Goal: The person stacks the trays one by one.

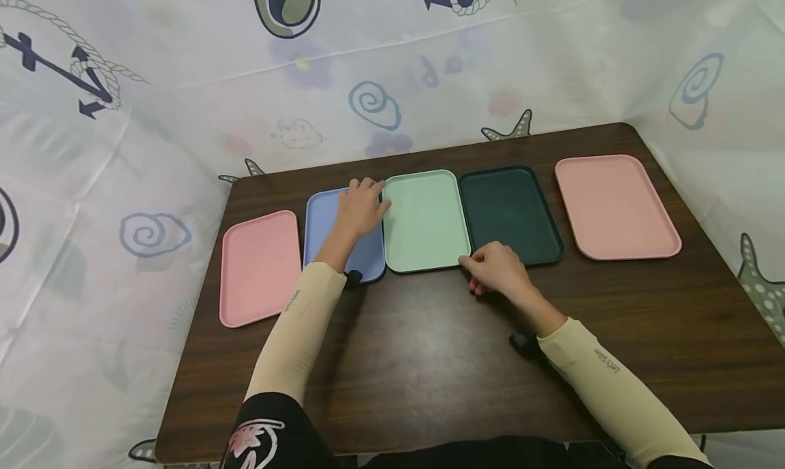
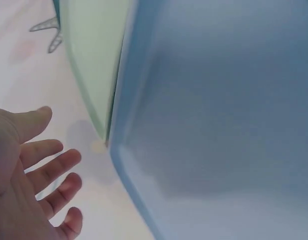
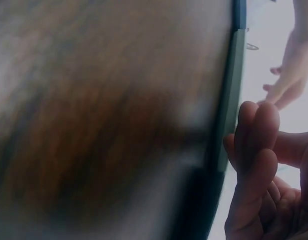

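Note:
A light green tray (image 1: pixel 426 220) lies between a blue tray (image 1: pixel 368 254) and a dark green tray (image 1: pixel 512 213), their long sides close together. My left hand (image 1: pixel 358 208) is above the blue tray's far part, with its fingers near the light green tray's far left corner. In the left wrist view the left fingers (image 2: pixel 64 167) are spread and loosely bent, holding nothing. At the light green tray's near right corner, my right hand (image 1: pixel 495 270) has its thumb and curled fingers against the rim. The right wrist view shows these fingers (image 3: pixel 261 125) bunched beside the tray edge.
A pink tray (image 1: pixel 260 268) lies at the left, slightly angled beside the blue one. Another pink tray (image 1: pixel 618 206) sits apart at the right. All lie on a dark brown wooden table (image 1: pixel 423 373), with a patterned white cloth (image 1: pixel 429 60) behind it.

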Demonstrator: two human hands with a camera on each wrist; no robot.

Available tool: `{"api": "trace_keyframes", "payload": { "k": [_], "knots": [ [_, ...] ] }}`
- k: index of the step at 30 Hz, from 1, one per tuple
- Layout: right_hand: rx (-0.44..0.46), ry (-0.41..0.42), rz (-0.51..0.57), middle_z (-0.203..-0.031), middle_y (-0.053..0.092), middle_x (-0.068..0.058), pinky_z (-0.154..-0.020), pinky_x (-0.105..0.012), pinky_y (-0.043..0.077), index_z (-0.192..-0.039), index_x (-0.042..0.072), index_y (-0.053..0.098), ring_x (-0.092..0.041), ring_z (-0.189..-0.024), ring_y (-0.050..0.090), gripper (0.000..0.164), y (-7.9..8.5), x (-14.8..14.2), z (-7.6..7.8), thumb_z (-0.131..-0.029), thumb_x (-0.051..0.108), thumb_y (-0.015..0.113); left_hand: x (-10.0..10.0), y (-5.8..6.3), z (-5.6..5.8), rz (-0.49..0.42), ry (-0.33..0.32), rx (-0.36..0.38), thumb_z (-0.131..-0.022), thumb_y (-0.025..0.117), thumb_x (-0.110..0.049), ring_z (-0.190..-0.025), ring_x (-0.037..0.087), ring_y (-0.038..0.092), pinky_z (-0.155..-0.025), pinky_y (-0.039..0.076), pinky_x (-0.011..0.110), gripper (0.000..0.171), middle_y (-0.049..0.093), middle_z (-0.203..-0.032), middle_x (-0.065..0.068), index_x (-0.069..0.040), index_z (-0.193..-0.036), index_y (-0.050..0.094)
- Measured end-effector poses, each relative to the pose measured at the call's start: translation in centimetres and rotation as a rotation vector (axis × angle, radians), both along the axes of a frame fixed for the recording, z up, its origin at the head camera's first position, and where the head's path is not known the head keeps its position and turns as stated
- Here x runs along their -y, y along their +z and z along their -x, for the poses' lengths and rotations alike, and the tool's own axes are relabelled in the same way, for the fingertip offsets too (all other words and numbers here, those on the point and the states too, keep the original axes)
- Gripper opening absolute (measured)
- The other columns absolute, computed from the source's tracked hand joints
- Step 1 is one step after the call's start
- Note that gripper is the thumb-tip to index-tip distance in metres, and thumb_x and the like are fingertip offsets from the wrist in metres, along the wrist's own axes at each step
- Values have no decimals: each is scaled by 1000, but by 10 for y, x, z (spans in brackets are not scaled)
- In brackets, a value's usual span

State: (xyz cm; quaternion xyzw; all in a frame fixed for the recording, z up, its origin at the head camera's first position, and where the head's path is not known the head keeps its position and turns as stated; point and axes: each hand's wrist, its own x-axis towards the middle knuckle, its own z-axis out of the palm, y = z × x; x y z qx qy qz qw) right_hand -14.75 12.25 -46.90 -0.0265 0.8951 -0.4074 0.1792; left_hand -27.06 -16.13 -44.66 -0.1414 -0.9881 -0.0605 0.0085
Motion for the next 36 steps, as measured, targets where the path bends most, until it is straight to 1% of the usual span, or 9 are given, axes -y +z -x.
{"api": "trace_keyframes", "payload": {
  "k": [2, 5, 9, 11, 18, 21, 26, 32, 36],
  "knots": [
    [-14, 2, -20, -56, 65, 2, -51, -32, 46, -78, 10, 75, -16, -51, 65, 38, -2, 3, 2, -97, 39, 58, -3, -2, 10, 17, 8, 15, -100, 57, -36, -118, 35, 40, -88, 37, 53, 53, 48, -138, 11, -13, -146, 47],
    [-21, 3, -44, -54, 64, 2, -52, -32, 46, -74, 10, 74, -15, -50, 63, 40, -5, 6, 3, -97, 39, 59, -4, -9, 21, 42, 29, 51, -100, 57, -35, -115, 34, 40, -87, 35, 51, 53, 47, -139, 11, -12, -147, 46],
    [-12, 5, -67, -53, 63, 2, -52, -33, 45, -72, 10, 73, -16, -51, 63, 42, -6, 8, 6, -97, 40, 58, -4, -17, 32, 40, 46, 103, -100, 56, -33, -113, 33, 39, -87, 34, 48, 54, 44, -142, 11, -12, -148, 44],
    [-13, 5, -76, -52, 63, 2, -52, -33, 46, -71, 10, 73, -16, -51, 63, 43, -6, 8, 8, -97, 40, 58, -5, -19, 36, 35, 48, 113, -101, 56, -31, -114, 33, 39, -88, 35, 49, 53, 44, -143, 12, -11, -149, 43],
    [-22, 12, -118, -50, 62, 3, -53, -34, 46, -67, 12, 72, -15, -49, 62, 42, -7, 10, 12, -97, 39, 59, -6, -24, 42, 62, 65, 135, -100, 56, -26, -120, 35, 39, -94, 35, 54, 52, 45, -143, 14, -10, -148, 43],
    [-14, 16, -125, -50, 62, 4, -53, -34, 46, -66, 12, 73, -15, -49, 62, 42, -7, 10, 12, -96, 38, 59, -6, -25, 44, 56, 65, 156, -99, 57, -26, -121, 36, 39, -97, 34, 57, 52, 47, -140, 14, -10, -147, 45],
    [2, 3, -112, -51, 63, 3, -53, -33, 46, -67, 11, 74, -16, -50, 63, 41, -8, 9, 14, -96, 36, 60, -4, -27, 48, 16, 58, 177, -99, 56, -25, -121, 37, 40, -100, 33, 60, 52, 46, -140, 15, -9, -147, 45],
    [3, -22, -76, -52, 64, 3, -53, -32, 46, -70, 9, 75, -17, -51, 64, 40, -7, 8, 22, -96, 35, 60, -5, -24, 54, -13, 69, 189, -100, 54, -24, -125, 39, 37, -100, 31, 62, 53, 42, -144, 16, -9, -149, 43],
    [-2, -48, -63, -53, 64, 2, -53, -33, 47, -72, 8, 75, -18, -51, 64, 38, -6, 9, 29, -96, 34, 60, -6, -21, 59, -9, 80, 196, -100, 53, -24, -128, 39, 34, -98, 31, 60, 54, 38, -148, 15, -10, -151, 40]
  ]
}}
